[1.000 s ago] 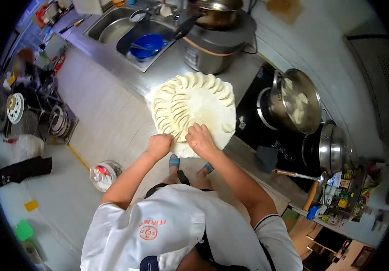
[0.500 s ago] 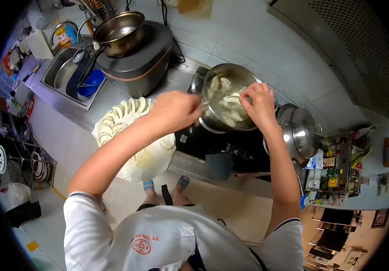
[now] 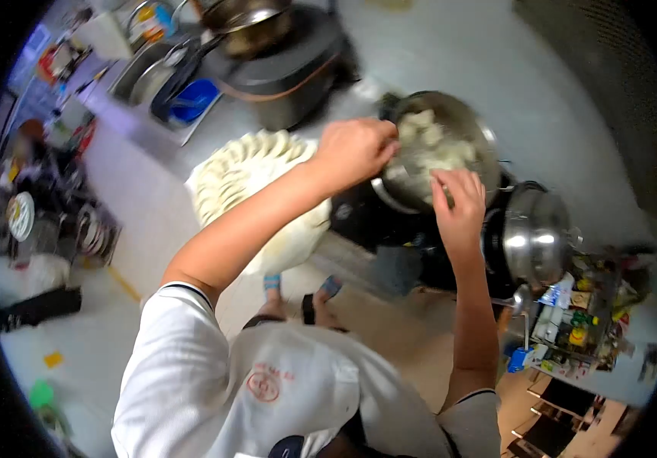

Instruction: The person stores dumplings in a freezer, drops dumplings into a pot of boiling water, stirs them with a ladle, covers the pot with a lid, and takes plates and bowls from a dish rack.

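An open metal pot holds several pale dumplings in cloudy liquid. My left hand is over the pot's left rim, its fingers curled together; anything in them is too small to make out. Over the pot's near side is my right hand, fingertips pressed together and pointing down at the dumplings; what they hold is hidden. Rows of uncooked dumplings lie on a round white floured sheet, beneath and left of my left forearm.
A rice cooker with a pan on top stands behind the dumplings. The sink with a blue basin is at the upper left. A lidded steel pot and a rack of bottles stand at the right.
The view has shifted, so the counter items appear further right. My left hand has come closer over the pot's rim. My right hand sits lower at the pot's near side, and the dumpling it pinched no longer shows.
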A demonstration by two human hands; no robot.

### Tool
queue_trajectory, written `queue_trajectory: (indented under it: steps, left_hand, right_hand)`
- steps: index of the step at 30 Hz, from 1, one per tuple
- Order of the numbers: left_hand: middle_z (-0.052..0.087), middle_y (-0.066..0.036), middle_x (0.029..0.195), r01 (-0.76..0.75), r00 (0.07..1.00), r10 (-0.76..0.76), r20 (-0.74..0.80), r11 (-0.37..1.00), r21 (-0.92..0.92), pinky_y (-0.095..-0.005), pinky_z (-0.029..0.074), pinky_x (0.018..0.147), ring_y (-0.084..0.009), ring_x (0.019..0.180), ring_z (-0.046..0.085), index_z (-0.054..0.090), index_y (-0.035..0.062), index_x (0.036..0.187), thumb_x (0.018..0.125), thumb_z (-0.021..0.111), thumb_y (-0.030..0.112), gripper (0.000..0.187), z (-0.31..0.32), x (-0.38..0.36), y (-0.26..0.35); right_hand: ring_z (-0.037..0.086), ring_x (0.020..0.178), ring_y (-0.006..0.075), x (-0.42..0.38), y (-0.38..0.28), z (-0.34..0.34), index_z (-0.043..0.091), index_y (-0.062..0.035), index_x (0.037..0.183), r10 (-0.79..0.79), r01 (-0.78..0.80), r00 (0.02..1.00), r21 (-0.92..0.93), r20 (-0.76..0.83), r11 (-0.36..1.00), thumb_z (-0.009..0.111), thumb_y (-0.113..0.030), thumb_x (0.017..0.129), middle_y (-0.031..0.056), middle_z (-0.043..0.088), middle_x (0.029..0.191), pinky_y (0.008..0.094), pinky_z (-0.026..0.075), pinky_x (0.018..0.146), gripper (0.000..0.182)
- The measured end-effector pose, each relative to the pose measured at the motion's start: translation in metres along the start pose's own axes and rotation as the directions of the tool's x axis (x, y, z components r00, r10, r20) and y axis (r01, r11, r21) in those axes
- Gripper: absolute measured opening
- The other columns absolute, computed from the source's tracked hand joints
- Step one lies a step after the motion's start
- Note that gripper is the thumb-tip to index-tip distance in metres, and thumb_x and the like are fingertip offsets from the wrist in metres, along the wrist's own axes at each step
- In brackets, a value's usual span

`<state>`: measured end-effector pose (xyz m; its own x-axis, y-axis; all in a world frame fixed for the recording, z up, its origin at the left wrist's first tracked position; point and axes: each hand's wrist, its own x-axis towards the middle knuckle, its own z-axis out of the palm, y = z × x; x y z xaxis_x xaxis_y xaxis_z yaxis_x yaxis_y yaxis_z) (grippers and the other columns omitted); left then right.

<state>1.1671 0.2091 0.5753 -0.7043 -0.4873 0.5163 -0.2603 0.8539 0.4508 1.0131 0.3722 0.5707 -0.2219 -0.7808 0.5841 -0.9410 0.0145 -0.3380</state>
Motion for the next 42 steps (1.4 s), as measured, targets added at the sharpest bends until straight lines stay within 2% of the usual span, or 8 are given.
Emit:
queue_trajectory:
  steps: [4, 8, 26, 31, 33, 35, 39, 42]
  left_hand:
    - [0.065, -0.012, 0.072, 0.580, 0.815, -0.580, -0.014, 0.814, 0.022, -0.0356, 0.048, 0.059, -0.0244, 0.063, 0.062, 0.068, 0.0065, 0.093, 0.084, 0.066, 0.027, 0.023, -0.079, -0.133, -0.085]
    - [0.066, -0.013, 0.072, 0.808, 0.580, -0.814, -0.002, 0.575, 0.131, -0.0339, 0.048, 0.059, -0.0234, 0.062, 0.063, 0.069, 0.0044, 0.091, 0.084, 0.067, 0.029, 0.026, -0.111, -0.280, -0.163]
    - [0.062, -0.011, 0.074, 0.479, 0.830, -0.547, 0.109, 0.800, 0.361, -0.0424, 0.050, 0.062, -0.0298, 0.071, 0.063, 0.065, 0.0073, 0.076, 0.077, 0.064, 0.016, 0.009, -0.079, -0.343, -0.226]
    - [0.062, -0.013, 0.078, 0.447, 0.850, -0.511, 0.127, 0.828, 0.338, -0.0430, 0.050, 0.065, -0.0317, 0.074, 0.062, 0.064, 0.0068, 0.076, 0.076, 0.065, 0.014, 0.008, -0.075, -0.348, -0.237]
    - [0.062, -0.013, 0.084, 0.452, 0.840, -0.527, 0.129, 0.812, 0.370, -0.0420, 0.051, 0.066, -0.0324, 0.074, 0.062, 0.064, 0.0052, 0.079, 0.075, 0.067, 0.014, 0.010, -0.084, -0.330, -0.219]
    - [0.062, -0.014, 0.089, 0.471, 0.850, -0.517, 0.104, 0.833, 0.291, -0.0383, 0.053, 0.066, -0.0315, 0.074, 0.063, 0.064, 0.0029, 0.081, 0.075, 0.068, 0.009, 0.010, -0.111, -0.309, -0.190]
    - [0.064, -0.010, 0.086, 0.591, 0.796, -0.561, 0.229, 0.802, -0.089, -0.0276, 0.050, 0.059, -0.0171, 0.067, 0.062, 0.063, -0.0022, 0.086, 0.078, 0.064, 0.001, 0.009, -0.142, -0.250, -0.147]
    - [0.065, -0.013, 0.081, 0.699, 0.701, -0.570, 0.429, 0.670, -0.251, -0.0307, 0.050, 0.062, -0.0199, 0.066, 0.063, 0.064, -0.0040, 0.083, 0.080, 0.066, 0.006, 0.010, -0.140, -0.168, -0.102]
  right_hand:
    - [0.053, 0.087, 0.0235, -0.057, -0.088, 0.079, 0.067, -0.0104, 0.090, -0.101, 0.015, 0.946, 0.271, 0.307, 0.963, 0.069, -0.009, 0.076, 0.0038, 0.059, 0.088, 0.0397, 0.037, 0.075, 0.015]
    - [0.053, 0.093, 0.0234, -0.086, -0.159, 0.182, 0.070, -0.0102, 0.093, -0.146, -0.039, 0.919, 0.452, 0.366, 0.891, 0.073, -0.007, 0.072, 0.0031, 0.058, 0.092, 0.0381, 0.039, 0.081, 0.022]
    - [0.050, 0.093, 0.0232, -0.075, -0.245, 0.336, 0.068, -0.0108, 0.071, -0.483, 0.412, 0.740, 0.253, 0.467, 0.875, 0.059, -0.013, 0.074, 0.0040, 0.055, 0.084, 0.0379, 0.039, 0.079, 0.010]
    - [0.055, 0.087, 0.0231, -0.079, -0.232, 0.351, 0.065, -0.0118, 0.064, -0.564, 0.501, 0.765, 0.263, 0.310, 0.824, 0.063, -0.016, 0.068, 0.0034, 0.058, 0.076, 0.0406, 0.046, 0.067, 0.007]
    - [0.053, 0.089, 0.0225, -0.090, -0.232, 0.359, 0.063, -0.0119, 0.063, -0.433, 0.338, 0.849, 0.319, 0.302, 0.885, 0.060, -0.014, 0.070, 0.0039, 0.057, 0.079, 0.0360, 0.043, 0.073, 0.007]
    - [0.050, 0.090, 0.0215, -0.064, -0.235, 0.301, 0.061, -0.0099, 0.067, -0.526, 0.446, 0.803, 0.305, 0.278, 0.842, 0.059, -0.013, 0.070, 0.0025, 0.055, 0.083, 0.0351, 0.039, 0.076, 0.005]
    - [0.050, 0.089, 0.0220, -0.038, -0.193, 0.207, 0.063, -0.0106, 0.071, -0.346, 0.216, 0.909, 0.448, 0.232, 0.868, 0.067, -0.014, 0.073, 0.0011, 0.056, 0.083, 0.0352, 0.038, 0.075, 0.006]
    - [0.053, 0.090, 0.0234, 0.000, -0.122, 0.111, 0.069, -0.0101, 0.077, -0.202, 0.116, 0.967, 0.440, 0.154, 0.890, 0.074, -0.012, 0.070, 0.0021, 0.062, 0.090, 0.0353, 0.043, 0.077, 0.009]
